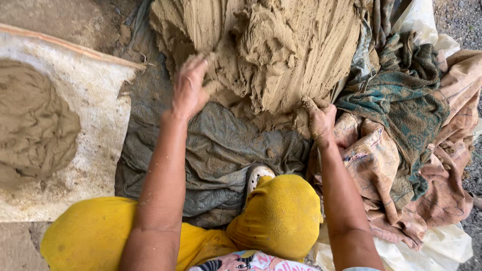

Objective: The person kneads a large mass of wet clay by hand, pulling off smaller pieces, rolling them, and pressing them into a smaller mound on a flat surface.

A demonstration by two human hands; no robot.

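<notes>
Clay heap (271, 50): large, wet, ridged mound at top centre, resting on a grey cloth (221, 150). Left of it, a white sack (95, 110) bearing a flattened clay disc (35, 125). Right of it, a teal patterned cloth (401, 100) and pinkish wrappings (401, 180), bunched against the mound. Yellow trousers (281, 216) and a shoe (257, 174) below. Left hand (190, 90): fingers spread loosely, tips touching the heap's left flank. Right hand (320, 120): clay-coated, fingers curled, dug into the heap's lower edge.
</notes>
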